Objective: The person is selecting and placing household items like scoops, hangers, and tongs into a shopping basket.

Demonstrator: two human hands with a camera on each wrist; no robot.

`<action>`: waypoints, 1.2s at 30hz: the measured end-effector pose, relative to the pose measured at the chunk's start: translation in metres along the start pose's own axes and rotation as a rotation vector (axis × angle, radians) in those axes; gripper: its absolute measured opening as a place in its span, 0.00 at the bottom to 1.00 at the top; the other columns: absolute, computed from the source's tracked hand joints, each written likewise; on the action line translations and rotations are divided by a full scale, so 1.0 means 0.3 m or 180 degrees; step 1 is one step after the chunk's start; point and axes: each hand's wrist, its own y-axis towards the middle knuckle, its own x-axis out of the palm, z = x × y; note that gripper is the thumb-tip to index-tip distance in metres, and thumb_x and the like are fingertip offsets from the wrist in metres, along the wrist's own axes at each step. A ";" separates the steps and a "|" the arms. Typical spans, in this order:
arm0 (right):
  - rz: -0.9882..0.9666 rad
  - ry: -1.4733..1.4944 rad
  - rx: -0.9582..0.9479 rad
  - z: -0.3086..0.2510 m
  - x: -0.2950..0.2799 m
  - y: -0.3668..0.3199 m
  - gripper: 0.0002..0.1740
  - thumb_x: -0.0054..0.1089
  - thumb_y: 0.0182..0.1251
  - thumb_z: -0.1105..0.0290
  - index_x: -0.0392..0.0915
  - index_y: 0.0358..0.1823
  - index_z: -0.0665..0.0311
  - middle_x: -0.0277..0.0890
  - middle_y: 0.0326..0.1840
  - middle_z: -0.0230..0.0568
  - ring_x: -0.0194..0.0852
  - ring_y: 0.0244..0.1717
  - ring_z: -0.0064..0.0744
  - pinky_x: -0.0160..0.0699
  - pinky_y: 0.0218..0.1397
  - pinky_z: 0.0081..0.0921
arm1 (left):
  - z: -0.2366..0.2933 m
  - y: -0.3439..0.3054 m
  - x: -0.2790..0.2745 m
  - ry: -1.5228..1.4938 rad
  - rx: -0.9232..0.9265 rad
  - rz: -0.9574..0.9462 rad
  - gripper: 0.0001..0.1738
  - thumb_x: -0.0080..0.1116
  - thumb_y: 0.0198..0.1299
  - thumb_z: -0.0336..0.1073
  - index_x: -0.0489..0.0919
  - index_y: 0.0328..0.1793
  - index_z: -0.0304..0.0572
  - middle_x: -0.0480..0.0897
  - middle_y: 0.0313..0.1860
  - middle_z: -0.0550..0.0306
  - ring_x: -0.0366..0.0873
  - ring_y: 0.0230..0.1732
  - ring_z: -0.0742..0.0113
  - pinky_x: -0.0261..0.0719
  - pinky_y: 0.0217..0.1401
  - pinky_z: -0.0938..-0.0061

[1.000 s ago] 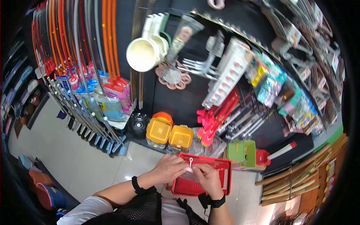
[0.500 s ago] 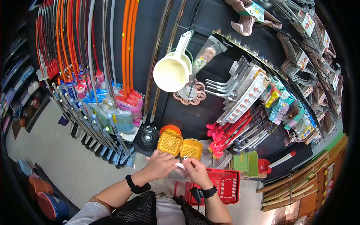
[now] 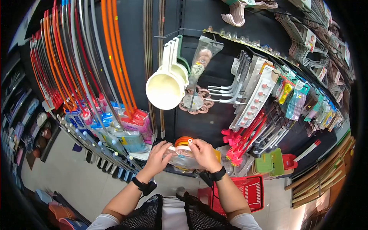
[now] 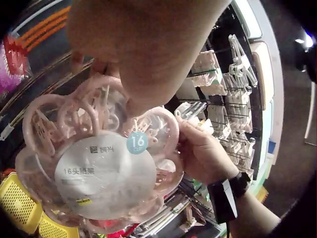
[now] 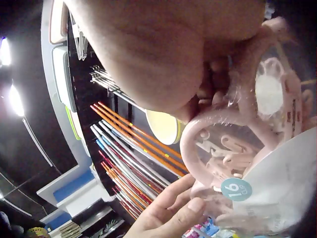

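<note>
Pink 16-clip hanger pack raised out of the basket to the display

The 16-clip hanger pack (image 3: 184,156), a second ago low over the red basket (image 3: 249,190), now sits at chest height before the shelf. The basket is left at 5 o'clock and a matching pink hanger (image 3: 195,102) hangs at 12 o'clock. Each grip is closed on the pack: the left hand (image 3: 158,155) curls round its left rim and the right hand (image 3: 204,154) pinches the right. The pack is thus clear of the basket and carried wholly by both hands.

Blk mesh vest (image 3: 153,214), white sleeves (image 3: 100,223), blk wristbands (image 3: 143,186).
</note>
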 end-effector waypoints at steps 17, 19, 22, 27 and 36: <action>0.0054 0.0097 -0.0527 0.341 0.011 0.484 0.09 0.62 0.69 0.68 0.80 0.38 0.69 0.80 0.33 0.51 0.81 0.37 0.54 0.78 0.41 0.41 | -0.241 0.449 0.165 -0.0298 -0.0418 0.0239 0.15 0.63 0.66 0.30 0.82 0.58 0.36 0.84 0.46 0.47 0.82 0.45 0.56 0.80 0.50 0.67; 0.0064 -0.0033 -0.0608 0.340 0.010 0.511 0.07 0.63 0.67 0.70 0.81 0.37 0.68 0.81 0.33 0.50 0.81 0.37 0.53 0.78 0.41 0.41 | -0.258 0.468 0.160 -0.0266 -0.0426 0.0227 0.15 0.63 0.66 0.31 0.82 0.58 0.37 0.84 0.48 0.48 0.83 0.45 0.56 0.81 0.51 0.68; 0.0142 0.0128 -0.0495 0.348 0.010 0.535 0.07 0.62 0.68 0.71 0.81 0.38 0.68 0.81 0.33 0.50 0.82 0.37 0.52 0.79 0.42 0.40 | -0.270 0.494 0.159 -0.0288 -0.0461 0.0197 0.16 0.62 0.67 0.32 0.83 0.60 0.38 0.84 0.47 0.48 0.83 0.45 0.57 0.81 0.51 0.68; 0.0049 0.0013 -0.0276 0.364 0.003 0.564 0.08 0.61 0.70 0.70 0.81 0.39 0.68 0.82 0.33 0.51 0.83 0.37 0.52 0.80 0.42 0.40 | -0.298 0.536 0.169 -0.0488 -0.0632 0.0048 0.18 0.62 0.67 0.32 0.82 0.62 0.37 0.85 0.50 0.46 0.84 0.45 0.58 0.81 0.50 0.68; 0.0453 -0.0102 -0.0089 0.533 0.066 0.695 0.10 0.58 0.72 0.65 0.82 0.38 0.64 0.81 0.32 0.52 0.82 0.37 0.56 0.78 0.41 0.47 | -0.294 0.512 0.203 -0.0092 -0.0552 -0.0059 0.35 0.65 0.64 0.36 0.67 0.76 0.37 0.75 0.69 0.37 0.74 0.67 0.46 0.71 0.69 0.63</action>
